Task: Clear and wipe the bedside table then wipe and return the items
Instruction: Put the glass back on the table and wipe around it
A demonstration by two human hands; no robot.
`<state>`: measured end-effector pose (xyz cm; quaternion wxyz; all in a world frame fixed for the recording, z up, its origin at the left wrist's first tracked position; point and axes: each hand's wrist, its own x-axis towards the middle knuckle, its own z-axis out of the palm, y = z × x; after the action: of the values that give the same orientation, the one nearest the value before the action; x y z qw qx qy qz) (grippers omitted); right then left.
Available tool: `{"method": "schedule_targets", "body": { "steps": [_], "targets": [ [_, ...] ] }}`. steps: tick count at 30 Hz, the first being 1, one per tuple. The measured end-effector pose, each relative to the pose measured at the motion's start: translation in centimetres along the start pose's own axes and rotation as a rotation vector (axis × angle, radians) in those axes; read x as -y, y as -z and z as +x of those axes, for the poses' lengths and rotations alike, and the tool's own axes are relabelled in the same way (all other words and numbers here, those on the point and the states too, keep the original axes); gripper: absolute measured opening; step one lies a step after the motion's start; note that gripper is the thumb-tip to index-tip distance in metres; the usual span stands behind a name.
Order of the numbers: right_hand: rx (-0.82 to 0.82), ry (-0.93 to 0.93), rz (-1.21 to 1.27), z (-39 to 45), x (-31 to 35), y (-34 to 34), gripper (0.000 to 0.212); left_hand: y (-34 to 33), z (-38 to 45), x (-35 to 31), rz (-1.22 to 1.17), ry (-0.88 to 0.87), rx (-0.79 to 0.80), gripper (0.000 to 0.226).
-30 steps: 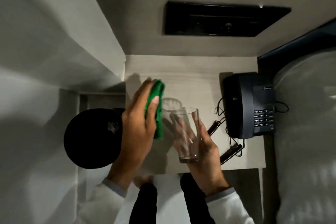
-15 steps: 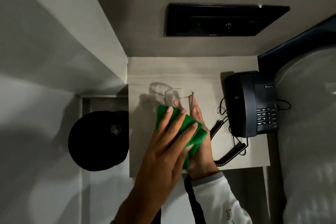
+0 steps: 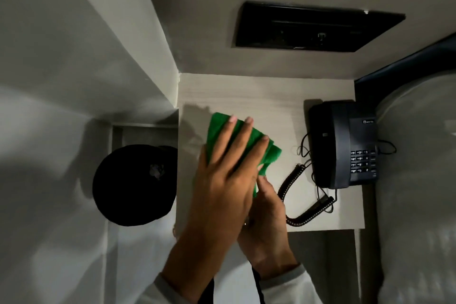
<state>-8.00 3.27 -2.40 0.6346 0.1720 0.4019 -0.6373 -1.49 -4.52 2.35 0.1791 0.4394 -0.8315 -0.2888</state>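
Note:
My left hand (image 3: 222, 185) presses a folded green cloth (image 3: 270, 153) flat with spread fingers, above the light wooden bedside table (image 3: 246, 94). My right hand (image 3: 267, 227) is curled just under and behind it, gripping the drinking glass. The glass itself is hidden by the cloth and my left hand. Both hands are over the middle of the tabletop, to the left of the phone.
A dark desk phone (image 3: 343, 145) stands at the table's right edge, its coiled cord (image 3: 293, 182) trailing toward the front. A round black bin (image 3: 133, 185) sits on the floor to the left. A black wall panel (image 3: 313, 27) is behind; white bedding (image 3: 419, 168) is on the right.
My left hand brought the green cloth from beside the glass over onto it. The cloth now covers the glass that my right hand was holding up in plain sight.

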Motion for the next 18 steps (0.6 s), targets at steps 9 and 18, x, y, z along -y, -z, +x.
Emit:
{"method": "schedule_targets", "body": {
  "steps": [9, 18],
  "targets": [
    [0.034, -0.033, -0.038, 2.2, 2.5, 0.8, 0.041, -1.2, -6.8, 0.9, -0.143, -0.013, 0.189, 0.045],
    [-0.162, 0.448, -1.374, 7.4, 6.7, -5.3, 0.052, -4.2, -5.2, 9.2, 0.341, 0.130, 0.079, 0.057]
  ]
}}
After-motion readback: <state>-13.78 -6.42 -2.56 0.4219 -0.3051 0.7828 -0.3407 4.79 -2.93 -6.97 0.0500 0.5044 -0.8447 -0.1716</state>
